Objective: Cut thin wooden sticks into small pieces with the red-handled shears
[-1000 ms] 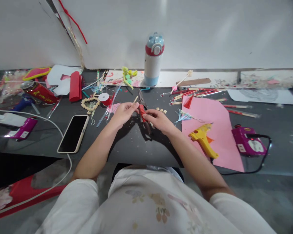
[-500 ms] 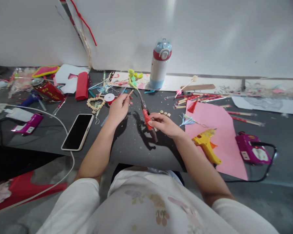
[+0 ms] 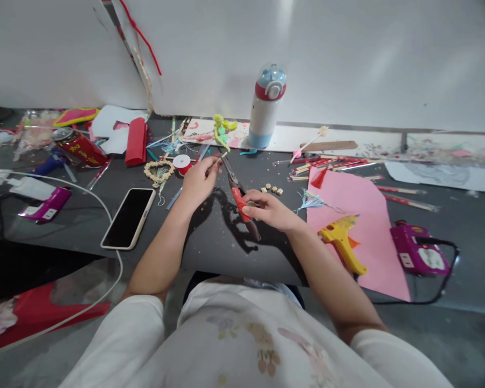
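Between its thumb and fingers, my left hand [image 3: 199, 182] pinches a thin wooden stick [image 3: 221, 158] that points to the right. My right hand [image 3: 270, 210] grips red-handled pliers [image 3: 237, 199], whose jaws point up and left to the stick's tip. Whether the jaws touch the stick I cannot tell. Several small wooden pieces [image 3: 271, 189] lie just beyond my right hand. Left of my left hand are a white ribbon spool [image 3: 181, 161] and a heart-shaped ring of the same pale pieces [image 3: 159, 171].
A phone [image 3: 128, 219] lies at left near a white cable. Behind the hands stands a bottle [image 3: 263, 116], beside yellow-green fuzzy wire [image 3: 222, 129]. On the right, a yellow glue gun [image 3: 341, 242] rests on pink paper [image 3: 355, 199]. A purple box [image 3: 416, 250] and red can [image 3: 78, 148] flank the table.
The pliers' jaws have come down to the tip of the stick. My right hand has shifted slightly down and left, and more small wooden pieces show beyond it.
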Demonstrator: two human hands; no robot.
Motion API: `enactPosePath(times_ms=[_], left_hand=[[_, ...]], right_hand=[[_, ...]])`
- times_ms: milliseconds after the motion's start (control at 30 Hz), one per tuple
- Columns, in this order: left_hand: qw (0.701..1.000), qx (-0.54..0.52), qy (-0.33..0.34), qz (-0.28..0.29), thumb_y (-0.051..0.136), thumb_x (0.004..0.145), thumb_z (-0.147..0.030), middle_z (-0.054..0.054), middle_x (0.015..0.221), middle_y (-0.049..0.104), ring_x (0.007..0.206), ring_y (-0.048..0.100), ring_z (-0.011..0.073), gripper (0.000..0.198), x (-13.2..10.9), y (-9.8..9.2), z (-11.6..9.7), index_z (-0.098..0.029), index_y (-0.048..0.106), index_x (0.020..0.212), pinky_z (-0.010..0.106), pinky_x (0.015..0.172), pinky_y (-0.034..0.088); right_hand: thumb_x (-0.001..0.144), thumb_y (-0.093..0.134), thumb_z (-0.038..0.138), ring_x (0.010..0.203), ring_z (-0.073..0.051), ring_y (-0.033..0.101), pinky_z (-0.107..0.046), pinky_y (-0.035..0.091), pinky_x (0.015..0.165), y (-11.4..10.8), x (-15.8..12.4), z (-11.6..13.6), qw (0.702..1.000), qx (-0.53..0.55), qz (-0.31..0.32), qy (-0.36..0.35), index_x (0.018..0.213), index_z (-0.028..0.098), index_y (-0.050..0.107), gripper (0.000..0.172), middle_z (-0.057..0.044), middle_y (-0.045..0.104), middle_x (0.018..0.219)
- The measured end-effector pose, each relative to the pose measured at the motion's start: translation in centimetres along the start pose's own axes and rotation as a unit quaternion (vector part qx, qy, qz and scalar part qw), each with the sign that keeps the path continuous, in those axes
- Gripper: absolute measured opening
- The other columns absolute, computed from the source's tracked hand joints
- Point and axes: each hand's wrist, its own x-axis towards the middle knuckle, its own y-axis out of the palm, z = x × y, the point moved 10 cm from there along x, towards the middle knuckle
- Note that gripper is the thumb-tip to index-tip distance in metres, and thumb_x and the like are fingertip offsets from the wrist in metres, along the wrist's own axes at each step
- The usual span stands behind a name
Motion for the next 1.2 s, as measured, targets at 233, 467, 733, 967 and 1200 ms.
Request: enactPosePath(times_ms=[233,467,733,967,1200], left_hand=[[0.999,0.016,0.029,-0.003,0.041,0.088,-0.031,0.004,0.096,0.069,0.085,0.06,0.0165,0.028,-0.11,0.07,-0.63,-0.02,0.063,0.1,0.027,0.073,0.043],[0.999,0.039,0.019,-0.002,0.045,0.085,-0.03,0.004,0.096,0.068,0.087,0.06,0.0165,0.028,-0.1,0.04,-0.48,-0.019,0.065,0.102,0.027,0.077,0.044],[0.999,0.047,0.026,-0.002,0.047,0.085,-0.032,0.004,0.099,0.068,0.085,0.059,0.0157,0.029,-0.03,0.09,-0.39,-0.02,0.066,0.103,0.026,0.077,0.043],[0.999,0.047,0.017,-0.011,0.049,0.084,-0.031,0.004,0.097,0.067,0.084,0.059,0.0158,0.029,-0.1,-0.13,-0.23,-0.021,0.067,0.105,0.027,0.077,0.043],[0.997,0.06,0.031,-0.027,0.05,0.084,-0.032,0.003,0.09,0.067,0.081,0.058,0.0149,0.028,-0.05,-0.6,-0.43,-0.023,0.068,0.104,0.027,0.076,0.042]], right_hand=[[0.075,0.065,0.038,0.081,-0.013,0.051,-0.027,0.039,0.074,-0.24,-0.01,0.14,1.0,-0.004,-0.007,-0.004,0.085,0.018,0.063,0.022,-0.003,0.056,0.089],[0.075,0.065,0.039,0.081,-0.013,0.052,-0.028,0.04,0.076,-0.32,-0.04,0.08,1.0,-0.01,-0.012,-0.008,0.085,0.019,0.063,0.023,-0.002,0.057,0.088],[0.076,0.065,0.038,0.078,-0.013,0.051,-0.027,0.038,0.073,-0.49,-0.02,0.05,1.0,-0.01,-0.018,-0.009,0.086,0.018,0.063,0.023,-0.002,0.057,0.088],[0.076,0.064,0.041,0.079,-0.013,0.052,-0.027,0.039,0.074,-0.47,-0.03,0.1,1.0,-0.016,-0.015,-0.005,0.085,0.018,0.064,0.024,-0.002,0.058,0.089],[0.075,0.063,0.04,0.077,-0.013,0.052,-0.027,0.039,0.072,-0.63,-0.06,0.25,1.0,-0.007,-0.026,0.008,0.083,0.018,0.064,0.024,-0.003,0.058,0.088]])
